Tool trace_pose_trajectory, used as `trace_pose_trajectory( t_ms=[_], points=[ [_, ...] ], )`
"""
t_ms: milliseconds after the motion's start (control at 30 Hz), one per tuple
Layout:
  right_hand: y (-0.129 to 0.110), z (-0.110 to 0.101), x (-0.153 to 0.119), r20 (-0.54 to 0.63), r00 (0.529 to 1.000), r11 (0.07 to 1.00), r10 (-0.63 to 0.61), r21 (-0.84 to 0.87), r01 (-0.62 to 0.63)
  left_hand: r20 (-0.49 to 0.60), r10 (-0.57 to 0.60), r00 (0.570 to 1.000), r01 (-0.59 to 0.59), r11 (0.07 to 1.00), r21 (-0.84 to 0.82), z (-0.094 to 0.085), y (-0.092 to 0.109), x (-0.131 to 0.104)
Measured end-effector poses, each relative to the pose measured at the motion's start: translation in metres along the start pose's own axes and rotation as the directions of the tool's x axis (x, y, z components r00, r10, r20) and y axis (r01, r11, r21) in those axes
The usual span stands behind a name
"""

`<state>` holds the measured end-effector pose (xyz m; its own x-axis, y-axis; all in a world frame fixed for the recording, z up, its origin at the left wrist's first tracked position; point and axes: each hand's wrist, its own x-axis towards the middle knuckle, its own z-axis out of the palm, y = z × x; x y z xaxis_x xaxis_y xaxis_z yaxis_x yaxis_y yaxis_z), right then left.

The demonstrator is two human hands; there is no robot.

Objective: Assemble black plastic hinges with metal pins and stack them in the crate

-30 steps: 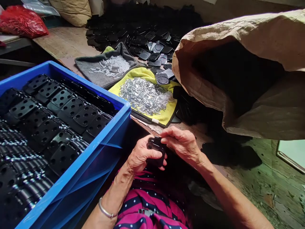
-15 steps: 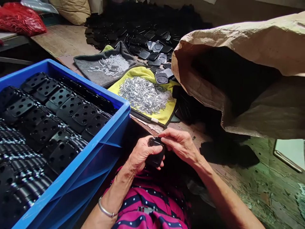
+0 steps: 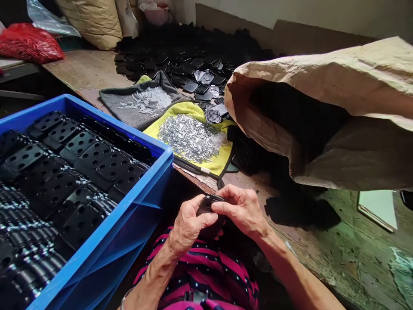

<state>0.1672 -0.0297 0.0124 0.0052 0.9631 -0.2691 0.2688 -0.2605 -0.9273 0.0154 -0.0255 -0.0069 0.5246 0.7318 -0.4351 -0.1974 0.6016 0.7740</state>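
Observation:
In front of my lap, my left hand (image 3: 190, 219) is closed around a small black plastic plate (image 3: 205, 206) with rounded corners, its thumb lying over the near face. The fingers and thumb of my right hand (image 3: 241, 209) pinch the plate's upper right edge; whether a small pin is between them is hidden. Just beyond both hands, shiny metal pins (image 3: 190, 137) lie heaped on a yellow cloth (image 3: 223, 160). White slender pieces (image 3: 148, 101) rest on a grey cloth (image 3: 112, 98) behind it.
At left stands a blue crate (image 3: 138, 191) holding rows of black plates with holes (image 3: 100, 155) and metal pins. A large pile of black plates (image 3: 180, 49) covers the back. An open brown paper sack (image 3: 322, 69) lies at right, near a pale pad (image 3: 377, 209). A red bag (image 3: 30, 43) sits far left.
My right thumb has moved onto the plate's near face at its upper edge. The plate has tilted in my left hand, and the camera view has shifted slightly upward.

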Motion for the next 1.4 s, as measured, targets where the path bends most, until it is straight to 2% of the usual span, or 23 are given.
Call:
trace_pose_trajectory(
  t_ms=[33, 100, 167, 200, 267, 300, 367, 433, 533, 600, 667, 700, 800, 867, 933, 1000, 1067, 1233, 1400],
  points=[
    [-0.004, -0.002, 0.0, 0.014, 1.0, 1.0, -0.017, -0.017, 0.018, -0.005, 0.011, 1.0, -0.011, 1.0, 0.01, -0.001, 0.0, 0.0],
    [-0.011, -0.009, 0.004, 0.117, 0.992, 0.992, -0.053, -0.107, 0.065, -0.022, 0.007, 1.0, -0.007, 1.0, 0.031, -0.003, -0.002, 0.001],
    [-0.014, -0.019, 0.018, 0.214, 0.971, 0.961, -0.107, -0.229, 0.156, -0.054, -0.025, 0.998, 0.027, 0.999, 0.04, -0.005, -0.003, 0.005],
    [-0.014, -0.023, 0.028, 0.208, 0.966, 0.933, -0.152, -0.294, 0.209, -0.072, -0.041, 0.997, 0.044, 0.998, 0.037, -0.006, -0.004, 0.006],
    [-0.011, -0.03, 0.053, 0.069, 0.954, 0.845, -0.293, -0.448, 0.292, -0.103, -0.06, 0.993, 0.063, 0.998, 0.028, -0.008, -0.004, 0.009],
    [-0.009, -0.032, 0.066, -0.009, 0.931, 0.79, -0.365, -0.533, 0.304, -0.119, -0.06, 0.991, 0.064, 0.997, 0.031, -0.01, -0.004, 0.01],
    [-0.006, -0.03, 0.088, -0.056, 0.893, 0.683, -0.447, -0.666, 0.3, -0.157, -0.059, 0.986, 0.067, 0.997, 0.049, -0.013, -0.003, 0.01],
    [-0.006, -0.023, 0.102, 0.006, 0.897, 0.576, -0.442, -0.765, 0.289, -0.202, -0.046, 0.978, 0.062, 0.995, 0.073, -0.016, -0.001, 0.01],
    [-0.009, -0.011, 0.109, 0.098, 0.927, 0.42, -0.363, -0.87, 0.257, -0.259, -0.003, 0.966, 0.04, 0.99, 0.137, -0.021, 0.006, 0.01],
    [-0.011, -0.006, 0.109, 0.12, 0.936, 0.372, -0.33, -0.895, 0.245, -0.301, 0.04, 0.953, 0.037, 0.969, 0.245, -0.021, 0.013, 0.011],
    [-0.013, -0.004, 0.109, 0.126, 0.939, 0.375, -0.319, -0.893, 0.247, -0.32, 0.141, 0.937, 0.007, 0.906, 0.422, -0.019, 0.02, 0.012],
    [-0.014, -0.004, 0.109, 0.125, 0.94, 0.379, -0.317, -0.892, 0.246, -0.304, 0.223, 0.926, -0.028, 0.844, 0.535, -0.018, 0.023, 0.014],
    [-0.017, -0.01, 0.103, 0.113, 0.944, 0.406, -0.311, -0.882, 0.24, -0.146, 0.464, 0.874, -0.139, 0.525, 0.84, -0.013, 0.028, 0.019],
    [-0.019, -0.016, 0.093, 0.09, 0.949, 0.532, -0.301, -0.811, 0.246, -0.058, 0.511, 0.858, -0.131, 0.326, 0.936, -0.01, 0.028, 0.021],
    [-0.02, -0.023, 0.077, 0.061, 0.96, 0.739, -0.273, -0.625, 0.25, -0.035, 0.501, 0.865, -0.082, 0.209, 0.975, -0.006, 0.026, 0.023],
    [-0.018, -0.028, 0.06, 0.043, 0.969, 0.89, -0.245, -0.387, 0.242, -0.024, 0.481, 0.877, -0.04, 0.121, 0.992, -0.002, 0.024, 0.023],
    [-0.014, -0.031, 0.046, 0.041, 0.969, 0.936, -0.242, -0.252, 0.245, -0.014, 0.454, 0.891, -0.007, 0.044, 0.999, 0.002, 0.023, 0.023],
    [-0.009, -0.032, 0.032, 0.073, 0.932, 0.912, -0.355, -0.194, 0.362, -0.031, 0.391, 0.92, 0.077, -0.103, 0.992, 0.012, 0.027, 0.023],
    [-0.007, -0.027, 0.036, 0.022, 0.947, 0.922, -0.32, -0.223, 0.317, -0.023, 0.377, 0.926, 0.082, -0.141, 0.987, 0.016, 0.029, 0.021]
  ],
)
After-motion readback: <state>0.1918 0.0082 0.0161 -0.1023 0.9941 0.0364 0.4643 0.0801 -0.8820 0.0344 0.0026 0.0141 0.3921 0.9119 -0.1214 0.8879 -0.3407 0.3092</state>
